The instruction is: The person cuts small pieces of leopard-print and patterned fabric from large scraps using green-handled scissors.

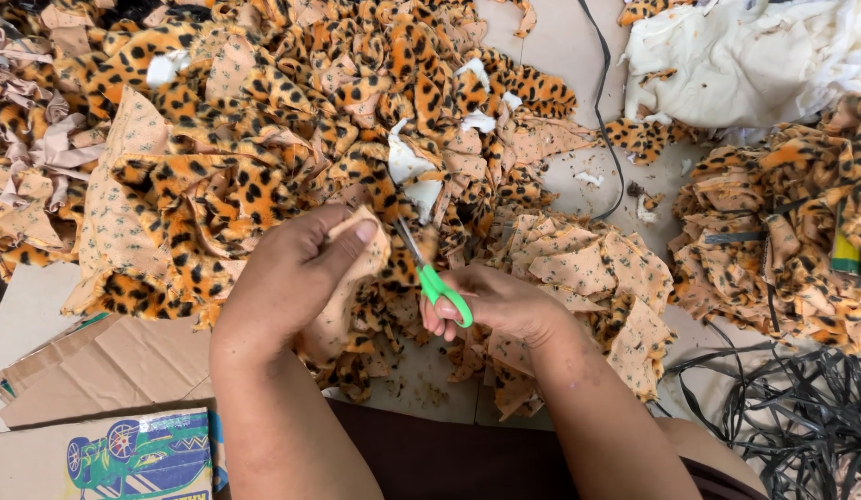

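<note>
- The left hand (pixel 296 268) pinches a small leopard-print fabric piece (pixel 379 243) between thumb and fingers, its tan backing turned up toward the camera; the hand is closed tight on the cloth.
- The right hand (pixel 500 306) is closed around the green handles of a pair of scissors (pixel 430 273), fingers threaded through the loops.
- The scissor blades point up and away from the right hand and meet the edge of the fabric piece, just right of the left thumb; how far apart the blades stand cannot be told.
- The fabric piece lies just above and to the left of the scissors' handles, touching the blades, between the two hands.
- Behind the scissors, farther from the person, spreads a big heap of leopard-print scraps (pixel 263 120), with white stuffing bits among them.
- Right of the scissors sits a pile of cut pieces (pixel 588 278) with tan backing up; well right of that, a stacked bundle of leopard fabric (pixel 773 241).
- Far up and right of the scissors lies white cloth (pixel 745 56); low right, a tangle of black straps (pixel 801 417).
- Low left of the scissors lie flattened cardboard (pixel 106 370) and a printed box (pixel 125 458).
</note>
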